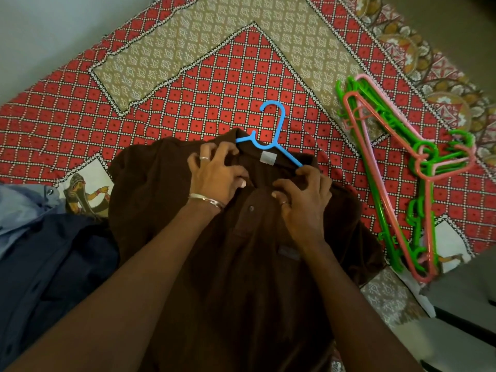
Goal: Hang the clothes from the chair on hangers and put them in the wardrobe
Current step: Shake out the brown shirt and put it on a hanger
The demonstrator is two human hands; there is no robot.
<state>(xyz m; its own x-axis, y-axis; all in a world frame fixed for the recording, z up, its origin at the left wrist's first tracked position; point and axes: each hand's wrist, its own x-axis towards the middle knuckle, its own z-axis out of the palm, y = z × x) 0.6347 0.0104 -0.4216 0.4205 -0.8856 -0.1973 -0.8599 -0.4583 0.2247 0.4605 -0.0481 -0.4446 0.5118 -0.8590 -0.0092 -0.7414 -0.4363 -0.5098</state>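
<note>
Most of your blue hanger (273, 130) is buried inside the brown shirt (241, 264), only the hook and a bit of each shoulder poke out past your left hand (214, 175) and right hand (303, 200). Shirt's lower half runs off the bottom edge. Left of your left hand, the navy garment (53, 264) gets cut off too. The collar label (269, 157) is too blurry to read.

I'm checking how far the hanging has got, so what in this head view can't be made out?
- Blue hanger: its arms run inside the brown shirt; how well they are seated is hidden.
- Shirt hem: cut off by the bottom edge and both forearms.
- Collar label: too small to read.
- Dark blue clothes: cut off by the left edge.
- Wardrobe and chair: out of frame.
</note>
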